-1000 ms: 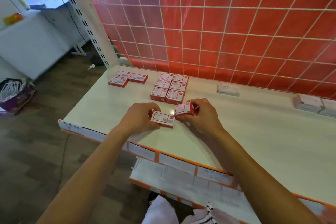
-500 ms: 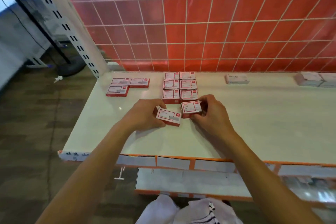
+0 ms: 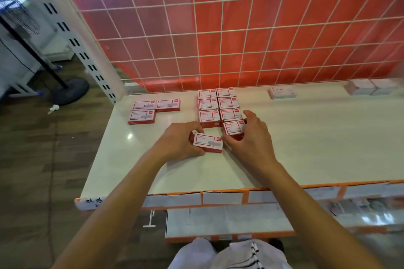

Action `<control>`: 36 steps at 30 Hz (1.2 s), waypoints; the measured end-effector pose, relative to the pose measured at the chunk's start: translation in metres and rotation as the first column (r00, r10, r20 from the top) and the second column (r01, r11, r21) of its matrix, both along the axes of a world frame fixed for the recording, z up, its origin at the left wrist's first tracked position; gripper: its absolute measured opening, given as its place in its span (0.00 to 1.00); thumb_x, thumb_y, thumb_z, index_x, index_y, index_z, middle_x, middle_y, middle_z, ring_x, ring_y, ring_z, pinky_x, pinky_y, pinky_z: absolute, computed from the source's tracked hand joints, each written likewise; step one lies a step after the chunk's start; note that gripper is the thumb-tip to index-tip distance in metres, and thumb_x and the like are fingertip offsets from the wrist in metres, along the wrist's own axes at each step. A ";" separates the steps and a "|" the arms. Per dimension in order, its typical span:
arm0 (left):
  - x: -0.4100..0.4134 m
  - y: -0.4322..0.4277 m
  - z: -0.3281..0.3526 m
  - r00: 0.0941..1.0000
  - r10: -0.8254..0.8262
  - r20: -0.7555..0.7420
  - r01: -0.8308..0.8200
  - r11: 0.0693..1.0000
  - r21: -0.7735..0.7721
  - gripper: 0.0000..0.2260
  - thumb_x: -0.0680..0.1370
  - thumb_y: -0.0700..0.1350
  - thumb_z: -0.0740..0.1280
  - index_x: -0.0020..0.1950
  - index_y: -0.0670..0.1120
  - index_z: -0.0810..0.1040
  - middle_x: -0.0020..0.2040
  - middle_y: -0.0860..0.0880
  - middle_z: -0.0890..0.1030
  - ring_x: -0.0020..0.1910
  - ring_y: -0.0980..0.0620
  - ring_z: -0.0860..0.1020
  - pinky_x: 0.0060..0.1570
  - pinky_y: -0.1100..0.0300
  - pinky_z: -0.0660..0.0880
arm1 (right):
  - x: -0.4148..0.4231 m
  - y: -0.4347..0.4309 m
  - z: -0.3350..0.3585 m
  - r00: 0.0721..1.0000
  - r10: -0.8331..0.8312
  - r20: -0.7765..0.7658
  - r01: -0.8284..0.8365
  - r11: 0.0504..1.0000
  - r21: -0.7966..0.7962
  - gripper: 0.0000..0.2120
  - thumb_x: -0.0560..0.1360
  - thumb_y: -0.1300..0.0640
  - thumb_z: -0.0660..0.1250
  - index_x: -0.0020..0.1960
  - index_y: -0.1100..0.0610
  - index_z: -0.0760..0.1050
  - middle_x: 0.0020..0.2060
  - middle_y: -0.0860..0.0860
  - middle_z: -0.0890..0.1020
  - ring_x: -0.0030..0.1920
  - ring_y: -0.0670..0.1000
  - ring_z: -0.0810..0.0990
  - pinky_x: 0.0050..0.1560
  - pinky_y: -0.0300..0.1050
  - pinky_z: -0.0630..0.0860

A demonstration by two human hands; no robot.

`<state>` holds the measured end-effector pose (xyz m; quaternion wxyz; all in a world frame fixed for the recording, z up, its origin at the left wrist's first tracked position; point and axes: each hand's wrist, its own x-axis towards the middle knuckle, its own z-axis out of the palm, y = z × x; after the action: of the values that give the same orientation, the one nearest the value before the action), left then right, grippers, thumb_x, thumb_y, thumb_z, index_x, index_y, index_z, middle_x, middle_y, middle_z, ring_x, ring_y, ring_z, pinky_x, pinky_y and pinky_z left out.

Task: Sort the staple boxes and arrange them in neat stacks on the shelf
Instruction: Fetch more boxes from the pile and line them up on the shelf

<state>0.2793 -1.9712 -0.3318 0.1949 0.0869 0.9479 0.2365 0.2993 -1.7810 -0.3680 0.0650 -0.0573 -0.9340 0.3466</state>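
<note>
Red-and-white cardboard staple boxes [image 3: 218,105] are lying across the white shelf [image 3: 317,142], and the person is working near its middle. Their left hand [image 3: 179,140] is gripping one box [image 3: 207,141] round its left end, flat on the shelf just in front of the two-column block. The right hand [image 3: 251,137] is pinching a second box [image 3: 234,128] by its sides, right at the front of the block's right column. I'd judge these boxes to be stiff and dense for their size, with glossy faces that may be sliding easily on the smooth shelf, so taking hold across the narrow width, on the side walls, seems soundest. Three more red boxes [image 3: 153,108] are sitting apart to the left, and pale boxes [image 3: 371,87] are sitting along the back right.
</note>
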 end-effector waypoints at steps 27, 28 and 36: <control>0.001 -0.025 -0.001 0.995 0.070 -0.067 -0.063 0.993 0.103 0.20 0.70 0.52 0.75 0.60 0.54 0.76 0.50 0.56 0.81 0.42 0.59 0.78 0.44 0.67 0.77 | 0.011 -0.029 0.021 0.966 0.069 -0.250 -0.046 0.994 0.096 0.21 0.73 0.55 0.69 0.65 0.56 0.71 0.61 0.52 0.75 0.61 0.53 0.70 0.61 0.44 0.67; 0.002 -0.028 0.000 0.993 0.081 -0.084 -0.072 0.991 0.110 0.19 0.70 0.52 0.75 0.60 0.55 0.76 0.48 0.57 0.80 0.41 0.60 0.78 0.41 0.70 0.75 | 0.010 -0.033 0.024 0.962 0.128 -0.241 -0.105 0.989 0.106 0.21 0.73 0.55 0.68 0.65 0.57 0.71 0.62 0.52 0.76 0.62 0.53 0.69 0.62 0.44 0.66; 0.007 -0.050 0.002 0.968 0.194 -0.162 -0.159 0.965 0.207 0.21 0.69 0.48 0.76 0.61 0.51 0.78 0.45 0.56 0.79 0.38 0.61 0.77 0.38 0.74 0.70 | -0.006 -0.072 0.030 0.865 0.501 0.033 -0.483 0.812 0.328 0.25 0.76 0.49 0.65 0.71 0.54 0.65 0.66 0.50 0.73 0.65 0.51 0.65 0.65 0.45 0.63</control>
<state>0.2866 -2.0215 -0.3295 0.0767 0.0415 0.9383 0.3346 0.2930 -1.8529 -0.3383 0.0074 0.2070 -0.9588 0.1943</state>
